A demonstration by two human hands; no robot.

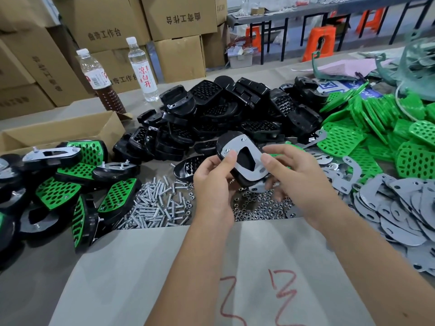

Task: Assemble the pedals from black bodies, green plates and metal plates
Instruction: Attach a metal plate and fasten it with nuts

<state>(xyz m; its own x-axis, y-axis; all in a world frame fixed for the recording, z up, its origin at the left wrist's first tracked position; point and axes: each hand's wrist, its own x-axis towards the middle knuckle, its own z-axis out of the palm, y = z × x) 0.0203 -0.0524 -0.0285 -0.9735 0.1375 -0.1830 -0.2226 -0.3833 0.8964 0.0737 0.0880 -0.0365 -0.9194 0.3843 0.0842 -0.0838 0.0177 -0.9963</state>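
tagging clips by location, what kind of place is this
Most likely a small factory or workshop assembly bench: bulk heaps of black bodies, green plates and screws cover the table, with stacked cardboard boxes behind.

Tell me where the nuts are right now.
Head view, centre: the nuts lie heaped on the table just beyond the hands, right of the screws, left of the metal plates.

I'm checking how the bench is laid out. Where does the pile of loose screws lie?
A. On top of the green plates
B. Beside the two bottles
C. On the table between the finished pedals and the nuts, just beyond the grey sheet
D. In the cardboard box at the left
C: the screws lie on the table, right of the finished pedals and left of the nuts, at the far edge of the grey sheet.
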